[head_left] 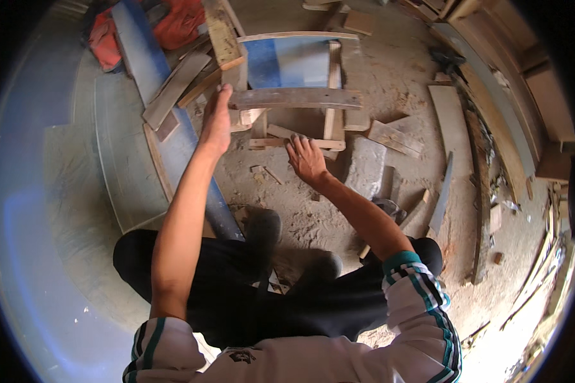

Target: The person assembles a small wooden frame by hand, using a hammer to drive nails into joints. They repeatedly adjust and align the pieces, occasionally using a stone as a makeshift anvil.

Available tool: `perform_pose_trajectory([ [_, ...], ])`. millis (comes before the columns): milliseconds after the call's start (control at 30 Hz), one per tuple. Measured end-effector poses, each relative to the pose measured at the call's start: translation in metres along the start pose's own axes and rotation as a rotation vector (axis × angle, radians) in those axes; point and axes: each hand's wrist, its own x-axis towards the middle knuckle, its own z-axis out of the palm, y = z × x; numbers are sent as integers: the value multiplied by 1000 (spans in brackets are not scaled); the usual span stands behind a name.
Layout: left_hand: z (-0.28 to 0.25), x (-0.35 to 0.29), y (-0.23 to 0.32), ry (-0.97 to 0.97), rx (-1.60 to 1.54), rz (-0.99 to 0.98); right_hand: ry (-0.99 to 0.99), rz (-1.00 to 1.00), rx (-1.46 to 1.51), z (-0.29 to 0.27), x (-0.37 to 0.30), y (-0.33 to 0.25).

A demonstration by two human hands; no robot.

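A small wooden frame (334,124) of nailed slats stands on the dusty floor in front of me. Across its middle runs a grey-brown board (294,97). My left hand (217,124) is upright at this board's left end, seen edge-on with fingers stretched forward; its palm side is mostly hidden. On the nearest thin slat (271,143) of the frame lies my right hand (306,158), its fingers bent over the wood. A blue-and-white panel (287,62) shows through the far part of the frame.
Loose planks (176,92) and a long blue board (191,143) lie on the left, near red cloth (179,25). Right of the frame are a pale block (366,167), wood offcuts (396,138) and a handsaw (441,198). Long timbers (479,198) line the right side.
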Motion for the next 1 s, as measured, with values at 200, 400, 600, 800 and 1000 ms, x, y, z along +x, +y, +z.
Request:
perform_pose_trajectory([
  [200,11,-18,6,-10,-123,35,-422,188,112,15,53,39],
  [400,0,-33,-4,59,-160,53,-389,0,162,32,58,43],
  [600,-6,-61,-7,151,-196,114,-313,-131,129,37,56,51],
  [800,28,-65,-10,206,-193,151,-507,-269,49,24,59,91],
  [1000,42,-50,-4,149,-289,7,-265,-68,98,-6,36,85],
])
